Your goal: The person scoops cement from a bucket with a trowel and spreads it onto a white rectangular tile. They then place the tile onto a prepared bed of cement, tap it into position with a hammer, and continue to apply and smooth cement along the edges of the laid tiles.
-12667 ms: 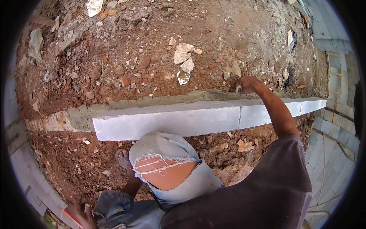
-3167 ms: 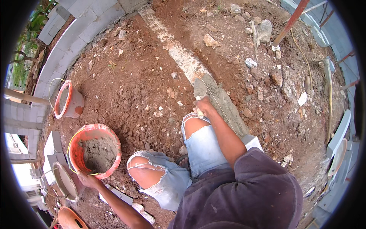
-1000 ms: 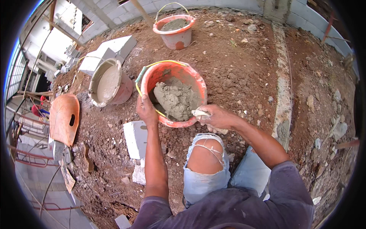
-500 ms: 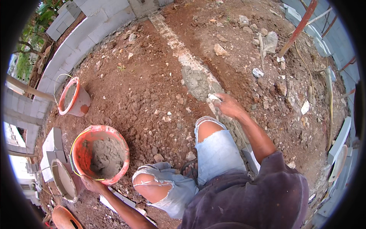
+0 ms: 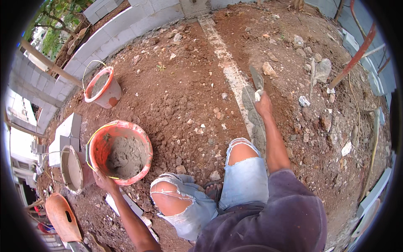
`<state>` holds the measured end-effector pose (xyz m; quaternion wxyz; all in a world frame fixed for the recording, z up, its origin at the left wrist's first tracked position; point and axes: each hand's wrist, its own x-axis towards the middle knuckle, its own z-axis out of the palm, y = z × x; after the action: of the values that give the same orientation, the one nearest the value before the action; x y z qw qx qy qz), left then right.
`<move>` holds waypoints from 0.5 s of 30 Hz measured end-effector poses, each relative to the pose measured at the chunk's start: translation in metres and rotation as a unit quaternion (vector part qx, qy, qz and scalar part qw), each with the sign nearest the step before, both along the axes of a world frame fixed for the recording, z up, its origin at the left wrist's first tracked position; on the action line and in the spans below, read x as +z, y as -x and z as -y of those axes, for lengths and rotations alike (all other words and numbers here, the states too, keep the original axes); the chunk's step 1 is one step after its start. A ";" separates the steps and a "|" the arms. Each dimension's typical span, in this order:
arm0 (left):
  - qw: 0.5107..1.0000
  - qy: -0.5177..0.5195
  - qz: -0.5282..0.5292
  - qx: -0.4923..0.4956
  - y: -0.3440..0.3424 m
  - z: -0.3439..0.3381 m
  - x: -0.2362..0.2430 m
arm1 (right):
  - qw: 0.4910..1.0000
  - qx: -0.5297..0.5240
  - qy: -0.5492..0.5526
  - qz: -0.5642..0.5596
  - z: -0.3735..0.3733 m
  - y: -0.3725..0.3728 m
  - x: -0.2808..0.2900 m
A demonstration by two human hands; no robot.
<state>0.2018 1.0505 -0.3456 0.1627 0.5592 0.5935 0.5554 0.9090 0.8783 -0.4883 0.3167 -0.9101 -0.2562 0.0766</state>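
1. Right hand (image 5: 263, 105) is closed round the handle of a pointed trowel (image 5: 255, 78), the grey blade aimed away from the body near the far end of the mortar bed (image 5: 252, 115); whether blade and mortar touch, I cannot tell.
2. Left hand (image 5: 103, 181) grips the near rim of the orange bucket (image 5: 98, 145), some fingers hidden; it stands on the soil (image 5: 184, 109), part filled with mortar (image 5: 127, 157).
3. For good spreading, I'd keep the blade low and slightly tilted, draw it in even strokes along the pale concrete strip (image 5: 231, 71), and fold stray edges inward so little falls onto the soil.
4. Steadying the bucket by its rim should make each scoop cleaner.
5. Half a second ago the right hand was nearer the body, with lumpy mortar beyond it; now it has reached farther out, and the bed looks flatter.
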 end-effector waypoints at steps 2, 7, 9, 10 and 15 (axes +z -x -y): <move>0.999 -0.029 -0.020 -0.009 -0.002 0.000 0.008 | 0.978 0.180 -0.104 0.007 -0.007 0.047 0.055; 0.998 -0.059 -0.011 -0.019 -0.068 0.010 0.023 | 0.862 0.501 -0.041 -0.062 -0.044 0.183 0.158; 0.999 -0.033 -0.006 -0.018 -0.064 0.020 0.018 | 0.803 0.596 0.000 0.030 -0.066 0.235 0.187; 0.999 -0.026 -0.009 -0.021 -0.064 0.029 0.018 | 0.788 0.613 0.034 0.045 -0.078 0.254 0.194; 0.998 -0.050 0.013 -0.029 -0.056 0.055 0.009 | 0.671 0.731 0.116 0.025 -0.133 0.326 0.155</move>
<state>0.2583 0.9959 -0.3369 0.1586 0.5765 0.5460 0.5868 0.5829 1.0113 -0.3329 0.0445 -0.4624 -0.8366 0.2903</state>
